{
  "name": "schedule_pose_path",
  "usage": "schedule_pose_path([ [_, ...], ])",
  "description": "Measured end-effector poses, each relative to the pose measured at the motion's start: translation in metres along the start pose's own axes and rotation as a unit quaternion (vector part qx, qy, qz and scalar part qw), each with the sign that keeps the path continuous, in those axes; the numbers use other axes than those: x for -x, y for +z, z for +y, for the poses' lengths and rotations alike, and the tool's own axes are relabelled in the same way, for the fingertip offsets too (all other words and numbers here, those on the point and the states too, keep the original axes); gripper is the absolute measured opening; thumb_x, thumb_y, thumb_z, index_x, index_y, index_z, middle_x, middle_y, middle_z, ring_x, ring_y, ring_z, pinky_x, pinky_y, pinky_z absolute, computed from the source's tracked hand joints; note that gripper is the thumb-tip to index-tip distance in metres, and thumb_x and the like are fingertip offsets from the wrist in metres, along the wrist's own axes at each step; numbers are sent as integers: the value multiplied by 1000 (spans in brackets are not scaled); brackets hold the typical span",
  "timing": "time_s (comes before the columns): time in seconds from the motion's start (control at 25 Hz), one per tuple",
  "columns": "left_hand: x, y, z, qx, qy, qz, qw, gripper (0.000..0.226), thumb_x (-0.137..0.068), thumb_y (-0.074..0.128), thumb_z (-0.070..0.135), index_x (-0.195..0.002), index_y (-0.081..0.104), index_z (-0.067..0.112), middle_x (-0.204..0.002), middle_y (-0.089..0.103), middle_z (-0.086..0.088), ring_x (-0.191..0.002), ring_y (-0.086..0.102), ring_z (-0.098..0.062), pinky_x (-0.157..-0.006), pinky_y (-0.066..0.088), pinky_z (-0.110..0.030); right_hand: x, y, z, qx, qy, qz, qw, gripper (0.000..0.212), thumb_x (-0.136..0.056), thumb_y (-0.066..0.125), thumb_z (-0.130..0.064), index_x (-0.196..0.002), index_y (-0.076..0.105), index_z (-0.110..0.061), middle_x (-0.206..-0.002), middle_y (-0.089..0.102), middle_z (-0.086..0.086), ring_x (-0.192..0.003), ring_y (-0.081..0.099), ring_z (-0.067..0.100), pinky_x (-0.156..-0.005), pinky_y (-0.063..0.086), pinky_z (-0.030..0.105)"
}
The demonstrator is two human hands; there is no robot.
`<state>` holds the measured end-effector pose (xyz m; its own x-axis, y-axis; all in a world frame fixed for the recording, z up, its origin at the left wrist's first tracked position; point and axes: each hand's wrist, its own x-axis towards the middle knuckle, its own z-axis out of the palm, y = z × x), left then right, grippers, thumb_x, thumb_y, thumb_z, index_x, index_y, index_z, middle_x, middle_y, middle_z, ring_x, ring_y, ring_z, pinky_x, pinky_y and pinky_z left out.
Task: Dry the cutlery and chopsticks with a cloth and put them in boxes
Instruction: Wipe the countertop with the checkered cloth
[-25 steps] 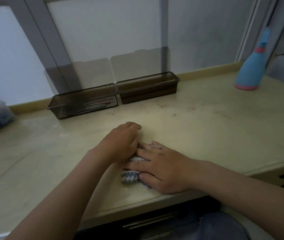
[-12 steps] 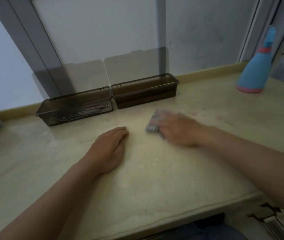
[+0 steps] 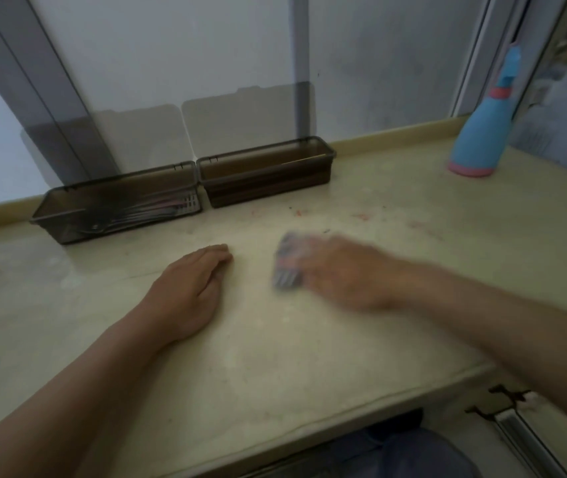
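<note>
Judging by how things lie, you are near the end. No loose piece shows on the counter (image 3: 309, 339), and the cutlery (image 3: 144, 215) lies inside the left box (image 3: 47, 219) at 11 o'clock. The right box (image 3: 275, 191), touching it at 12 o'clock, is too dim inside to read. Both lids (image 3: 247, 122) stand open behind.

Your right hand (image 3: 340, 274) is on the cloth (image 3: 285, 262), just right of the middle of the view. The hand is smeared by motion, so I cannot tell whether its fingers clutch the cloth or only press it flat. Your left hand (image 3: 188, 291) lies released at 9 o'clock from the cloth, palm down on the counter, holding nothing.

To do this step well:
- Gather the cloth into one bunch rather than dragging a loose edge.
- Park it well apart from the boxes, so no damp gets back in.
- Look into the right box before closing up.
- Bring the lids down one at a time and steady each base with your free left hand. Plastic this light will probably slide.
- Mind the spray bottle (image 3: 478, 139) at 2 o'clock. It is well apart, but a wide sweep could reach it.

No writing can be read. The bottle is blue with a pink band and base and shows no label, the boxes are plain, and the red flecks on the counter look like stains, not letters.
</note>
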<state>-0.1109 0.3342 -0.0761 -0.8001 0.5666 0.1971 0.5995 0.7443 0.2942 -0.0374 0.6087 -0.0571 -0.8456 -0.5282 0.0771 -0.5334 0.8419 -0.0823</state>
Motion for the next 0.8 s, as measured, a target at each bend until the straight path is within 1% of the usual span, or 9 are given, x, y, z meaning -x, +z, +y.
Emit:
schedule_pose_path([
  [0.08,1,0,1,-2,-4,-3,1000,39,-100,34,25,-138,45,22,-146,41,7,-135,35,-12,-112,23,-26,0,-9,71,6,132,17,991,44,-108,32,-34,-152,35,-32,-164,27,-2,-151,20,15,-121,15,30],
  [0.16,-1,0,0,-6,-1,-1,1000,38,-99,35,23,-136,45,22,-145,42,6,-134,36,-12,-111,25,-28,6,-8,88,-7,175,28,984,44,-108,33,-30,-152,37,-28,-163,28,-1,-151,17,15,-120,6,24],
  [0.28,-4,2,-1,-6,3,3,1000,39,-97,33,26,-133,48,22,-143,45,5,-131,39,-14,-110,28,-31,28,11,2,-51,73,62,994,31,-108,38,-34,-132,57,-31,-142,53,-3,-137,42,16,-121,12,20],
  [0.36,-3,2,-3,-5,6,5,1000,40,-96,32,28,-132,48,22,-142,45,4,-131,40,-14,-111,28,-31,58,25,-90,-36,-56,42,997,34,-105,36,-43,-134,53,-39,-147,51,-6,-139,45,20,-118,21,30],
  [0.44,0,1,-3,-1,8,-2,1000,38,-98,36,24,-135,46,22,-145,43,5,-133,37,-13,-113,26,-32,69,26,-87,-8,-92,45,995,39,-102,37,-40,-140,47,-41,-153,46,-9,-142,42,15,-111,31,35],
  [0.52,2,0,-1,-1,5,-11,1000,40,-99,36,22,-138,43,23,-147,40,7,-135,34,-11,-114,24,-31,64,7,-18,52,6,48,997,45,-105,37,-28,-149,38,-38,-160,34,-10,-147,29,9,-115,23,29],
  [0.6,3,0,1,-1,-1,-11,1000,40,-100,35,24,-139,43,23,-147,39,7,-136,33,-11,-114,24,-31,69,-15,57,51,194,13,980,47,-108,32,-28,-154,26,-35,-165,24,-4,-152,17,12,-122,18,34],
  [0.68,1,0,1,-5,-1,-6,1000,40,-99,33,26,-137,44,22,-146,41,5,-135,35,-13,-113,25,-31,79,-17,88,-1,326,43,944,48,-108,30,-31,-155,34,-23,-164,26,3,-153,14,17,-121,14,30],
  [0.8,-3,2,3,-13,2,-6,1000,42,-95,31,28,-133,46,21,-144,44,3,-132,38,-16,-111,29,-34,79,-10,37,-63,277,109,953,43,-108,32,-27,-144,49,-13,-157,40,7,-150,19,19,-113,5,10],
])
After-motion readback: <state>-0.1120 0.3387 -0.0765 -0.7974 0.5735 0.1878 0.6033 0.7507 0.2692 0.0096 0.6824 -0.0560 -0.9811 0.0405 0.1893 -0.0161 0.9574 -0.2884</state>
